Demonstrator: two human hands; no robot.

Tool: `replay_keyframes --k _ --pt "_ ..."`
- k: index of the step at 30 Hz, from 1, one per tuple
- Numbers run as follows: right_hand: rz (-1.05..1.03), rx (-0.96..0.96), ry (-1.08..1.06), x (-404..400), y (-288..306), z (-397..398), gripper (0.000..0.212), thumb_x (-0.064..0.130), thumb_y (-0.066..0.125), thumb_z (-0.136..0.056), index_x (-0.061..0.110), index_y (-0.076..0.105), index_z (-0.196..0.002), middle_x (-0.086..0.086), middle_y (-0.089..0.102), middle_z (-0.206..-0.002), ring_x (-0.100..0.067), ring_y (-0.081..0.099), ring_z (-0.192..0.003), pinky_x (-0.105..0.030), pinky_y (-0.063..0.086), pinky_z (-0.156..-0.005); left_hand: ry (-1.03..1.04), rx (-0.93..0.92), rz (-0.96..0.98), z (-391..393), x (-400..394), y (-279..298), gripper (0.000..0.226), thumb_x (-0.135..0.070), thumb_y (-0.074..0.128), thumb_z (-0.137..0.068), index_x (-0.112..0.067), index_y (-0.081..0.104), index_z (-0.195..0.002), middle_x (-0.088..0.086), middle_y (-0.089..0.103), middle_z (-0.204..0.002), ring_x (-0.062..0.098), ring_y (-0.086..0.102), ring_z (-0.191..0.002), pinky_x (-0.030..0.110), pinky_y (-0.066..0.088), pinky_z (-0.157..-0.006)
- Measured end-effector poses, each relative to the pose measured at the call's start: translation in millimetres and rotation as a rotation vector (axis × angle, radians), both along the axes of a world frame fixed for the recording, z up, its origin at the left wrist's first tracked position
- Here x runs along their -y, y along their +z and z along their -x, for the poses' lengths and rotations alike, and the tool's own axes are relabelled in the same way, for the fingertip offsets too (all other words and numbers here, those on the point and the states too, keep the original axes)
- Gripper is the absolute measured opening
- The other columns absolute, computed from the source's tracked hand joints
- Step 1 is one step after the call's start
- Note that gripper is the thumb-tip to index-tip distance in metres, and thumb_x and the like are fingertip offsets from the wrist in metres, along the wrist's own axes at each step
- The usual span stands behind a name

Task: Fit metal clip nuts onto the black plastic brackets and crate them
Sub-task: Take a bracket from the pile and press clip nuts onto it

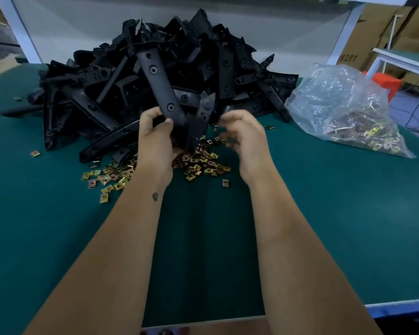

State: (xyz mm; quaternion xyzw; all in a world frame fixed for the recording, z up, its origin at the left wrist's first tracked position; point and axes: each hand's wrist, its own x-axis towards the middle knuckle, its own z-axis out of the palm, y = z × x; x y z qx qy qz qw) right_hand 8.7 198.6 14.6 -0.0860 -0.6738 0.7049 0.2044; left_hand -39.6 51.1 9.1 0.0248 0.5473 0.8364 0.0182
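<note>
While clip nuts (pixel 198 163) lie below, a black bracket (pixel 162 93) is gripped by left hand (pixel 155 139) fingers.
Right hand (pixel 244 139) fingers are blurred, loosely curled, their hold not discernible.

A heap of brackets (pixel 160 76) lies at the back of the desk (pixel 324 213). Loose clip nuts (pixel 198 163) are scattered just before it. A bag of nuts (pixel 344 110) sits to the right, with cardboard boxes (pixel 382 27) behind it.
</note>
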Motion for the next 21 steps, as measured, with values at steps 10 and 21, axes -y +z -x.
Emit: replay_keyframes --k 10,21 --pt "-0.809 0.306 0.122 7.6 -11.3 1.7 0.027 0.013 0.06 -0.081 0.029 0.066 -0.102 0.01 0.051 -0.1 -0.011 0.053 -0.096 -0.025 0.045 -0.081 0.27 0.084 -0.151 17.9 16.4 0.8 0.021 -0.012 0.032 -0.104 -0.032 0.039 -0.102 -0.003 0.056 -0.108 0.011 0.06 -0.09 0.032 0.059 -0.071" --pt "-0.579 0.133 -0.099 2.0 -15.7 8.1 0.027 -0.002 0.059 -0.084 0.024 0.065 -0.088 0.016 0.059 -0.075 0.005 0.055 -0.066 -0.003 0.036 -0.053 -0.03 0.002 0.045 -5.5 -15.8 -2.7 0.018 -0.011 0.042 -0.101 -0.028 0.045 -0.102 0.002 0.066 -0.105 0.02 0.062 -0.092 0.047 0.054 -0.088"
